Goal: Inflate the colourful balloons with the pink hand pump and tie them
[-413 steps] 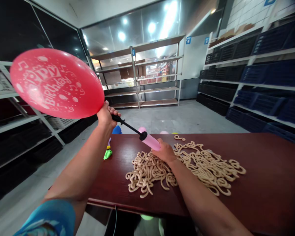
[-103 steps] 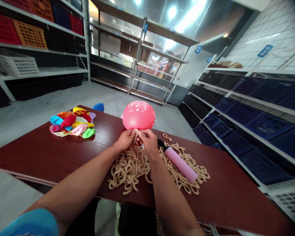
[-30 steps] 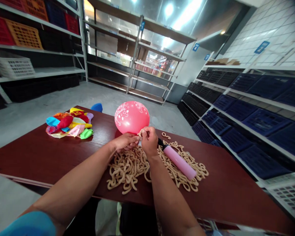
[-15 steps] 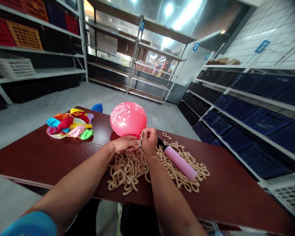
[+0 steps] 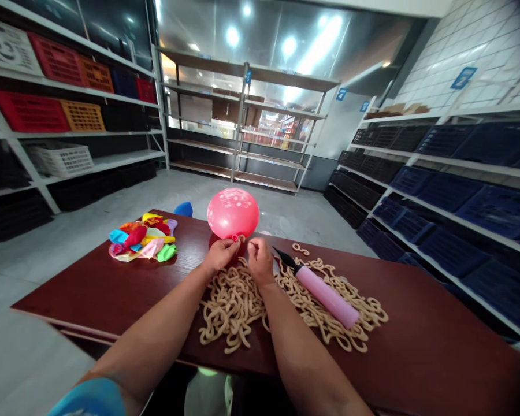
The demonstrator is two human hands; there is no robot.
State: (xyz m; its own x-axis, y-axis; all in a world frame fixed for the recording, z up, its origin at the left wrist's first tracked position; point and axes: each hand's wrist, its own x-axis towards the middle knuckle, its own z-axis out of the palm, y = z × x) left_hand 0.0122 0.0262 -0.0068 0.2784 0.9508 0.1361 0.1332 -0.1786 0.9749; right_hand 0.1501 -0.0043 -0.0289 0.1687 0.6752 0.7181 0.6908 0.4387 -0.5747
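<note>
A pink inflated balloon (image 5: 233, 212) with white print sits at the far middle of the dark red table (image 5: 112, 289). My left hand (image 5: 219, 254) is closed, pinching the balloon's neck with a beige clip at it. My right hand (image 5: 260, 261) is just to the right, fingers curled, a thin strand pinched at its fingertips. Both hands hover over a heap of beige plastic clips (image 5: 242, 300). A pink hand pump (image 5: 325, 294) with a black nozzle lies on the heap, to the right of my right hand.
A pile of flat coloured balloons (image 5: 142, 242) lies at the table's far left, a blue one (image 5: 184, 208) behind it. Shelving with red, orange and white crates lines the left; dark blue crates (image 5: 450, 190) fill the racks on the right. Bare concrete floor lies beyond.
The view has pulled back and tilted up. The balloon turned so its print faces up, and my right hand has drawn slightly away from the neck.
</note>
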